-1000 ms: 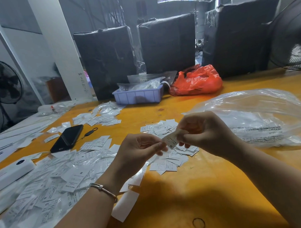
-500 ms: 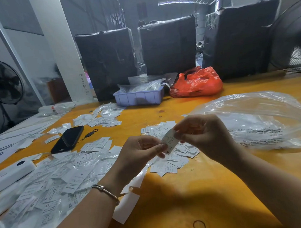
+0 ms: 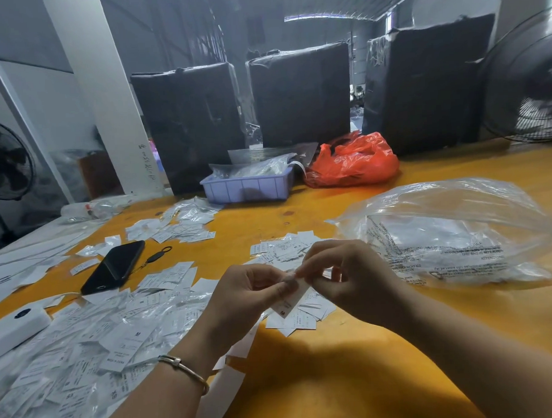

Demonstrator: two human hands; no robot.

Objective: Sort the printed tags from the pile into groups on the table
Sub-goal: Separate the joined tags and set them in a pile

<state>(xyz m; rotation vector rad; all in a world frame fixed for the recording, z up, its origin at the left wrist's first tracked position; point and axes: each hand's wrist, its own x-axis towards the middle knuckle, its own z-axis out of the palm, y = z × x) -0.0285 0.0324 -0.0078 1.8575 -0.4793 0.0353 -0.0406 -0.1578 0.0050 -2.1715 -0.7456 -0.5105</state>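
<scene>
Hands: one printed tag [image 3: 290, 297] is pinched between the left hand [image 3: 249, 299] and the right hand [image 3: 349, 281], above the near middle of the bench [image 3: 337, 378]; the fingers of both are curled onto the tag, the left thumb pressed on its upper part.
Tag: it is held tilted, lower end down-left, and a letter that reads like M is seen near that end.
Change: compared with half a second ago, the tag is held lower and turned so its printed end is shown; the hands are closer together.
Meaning: the size mark is probably being read, so the choice of group is judged to come next; the tag is not yet placed.
Unsorted pile: a wide heap of tags [image 3: 85, 340] mixed with clear film is spread along the near left edge.
Sorted groups: one group [image 3: 288, 246] lies just behind and under the hands, another [image 3: 181, 224] lies toward the far left, a third [image 3: 169, 276] beside the black phone [image 3: 114, 267].
Surroundings: a clear plastic bag [image 3: 451, 234] is spread at the right, a lilac tray [image 3: 247, 186] and a red bag [image 3: 351, 161] at the far edge.
Obstacles: nothing is seen between the hands and the nearest group; loose film in the heap may hide or snag tags.
</scene>
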